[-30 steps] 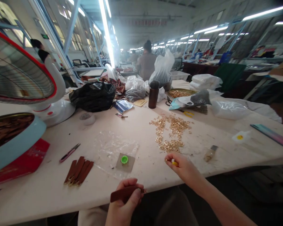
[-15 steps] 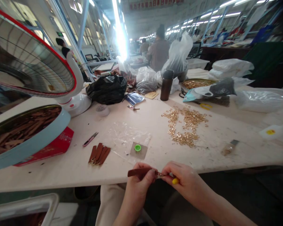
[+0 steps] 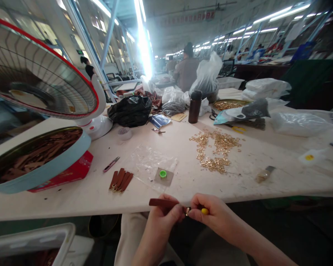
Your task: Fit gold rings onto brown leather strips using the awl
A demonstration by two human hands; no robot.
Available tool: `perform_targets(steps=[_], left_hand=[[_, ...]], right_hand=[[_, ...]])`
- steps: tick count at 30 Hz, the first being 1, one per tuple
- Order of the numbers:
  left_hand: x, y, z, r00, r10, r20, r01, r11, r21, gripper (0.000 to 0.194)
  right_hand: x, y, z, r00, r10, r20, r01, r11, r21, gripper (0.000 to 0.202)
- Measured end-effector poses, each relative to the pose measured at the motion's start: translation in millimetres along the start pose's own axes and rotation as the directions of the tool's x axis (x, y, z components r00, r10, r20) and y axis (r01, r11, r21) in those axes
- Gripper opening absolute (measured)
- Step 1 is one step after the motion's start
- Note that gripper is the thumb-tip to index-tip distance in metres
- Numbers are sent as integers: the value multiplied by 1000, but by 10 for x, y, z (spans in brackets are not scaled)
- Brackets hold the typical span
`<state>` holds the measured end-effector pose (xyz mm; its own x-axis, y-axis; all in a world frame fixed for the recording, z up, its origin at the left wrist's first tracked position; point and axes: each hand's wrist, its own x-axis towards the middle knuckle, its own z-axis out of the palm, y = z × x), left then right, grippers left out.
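Note:
Just off the table's front edge, my left hand (image 3: pixel 166 218) is closed on a brown leather strap (image 3: pixel 162 203), whose free end points left. At the strap's right end a small gold ring (image 3: pixel 187 211) shows between my two hands. My right hand (image 3: pixel 211 210) is closed, with thumb and finger pinching at that ring. The yellow end (image 3: pixel 204 211) of a tool sticks out of the right hand; its remainder is hidden in the fingers. Several brown straps with gold rings (image 3: pixel 121 180) lie on the table to the left. Many loose gold rings (image 3: pixel 215 162) are spread beyond my right hand.
At left stand a fan (image 3: pixel 93 123) and a round tin (image 3: pixel 83 147) of leather strips on a red box (image 3: pixel 84 166). Thread snips (image 3: pixel 111 164), a green cap (image 3: pixel 162 173), a dark bottle (image 3: pixel 195 107), a black bag (image 3: pixel 130 111) and yellow-handled pliers (image 3: pixel 238 129) lie about.
The view has tilted up slightly and shifted left. Both hands keep their grip near each other; the gold ring at the strap's end shows more clearly now.

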<state>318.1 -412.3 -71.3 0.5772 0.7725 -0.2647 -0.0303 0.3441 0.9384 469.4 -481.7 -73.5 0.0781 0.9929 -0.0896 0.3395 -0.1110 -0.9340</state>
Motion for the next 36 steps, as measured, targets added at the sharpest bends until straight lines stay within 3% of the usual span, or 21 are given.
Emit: perform_targets(steps=[3,6,11,15,17,21,24,27,31,34,36], left_hand=[[-25,11,-16,986,125,-109,-104,978,182,11],[-45,11,-21,971,180,-160,-131,952,278,9],[-19,2,-24,976,156,-151,-108,953,284,10],[-19,-5,-30,983,101,-156,-47,948,316,15],[-48,-3,-18,977,148,-151,-85,928,363,12],[-88,-29,17,964,235,-123,-180,920,349,7],[-51,-102,8,971,186,-150,-132,940,313,8],[-4,-168,-29,984,41,-173,2,971,239,13],[-5,-130,-67,987,-115,-108,126,986,107,13],[-37,-41,-67,981,-191,37,190,981,37,8],[-59,4,-51,972,-217,89,212,975,64,8]], right_hand=[[7,-40,64,998,-38,-45,35,998,-59,18],[13,-68,146,994,-73,-78,68,996,-64,17],[8,-128,209,979,-130,-154,100,976,-191,13],[18,-128,181,993,-106,-59,103,993,-57,20],[35,-96,186,995,-86,-39,86,996,-1,21],[84,-24,270,989,-61,-133,56,997,-45,19],[98,7,320,990,-23,-142,25,1000,7,24],[59,10,290,998,-18,-62,20,999,28,26],[-24,-6,157,982,-187,-19,181,969,-171,7],[-32,-9,64,886,-461,53,449,821,-353,12],[-7,-8,37,812,-570,126,564,712,-417,16]])
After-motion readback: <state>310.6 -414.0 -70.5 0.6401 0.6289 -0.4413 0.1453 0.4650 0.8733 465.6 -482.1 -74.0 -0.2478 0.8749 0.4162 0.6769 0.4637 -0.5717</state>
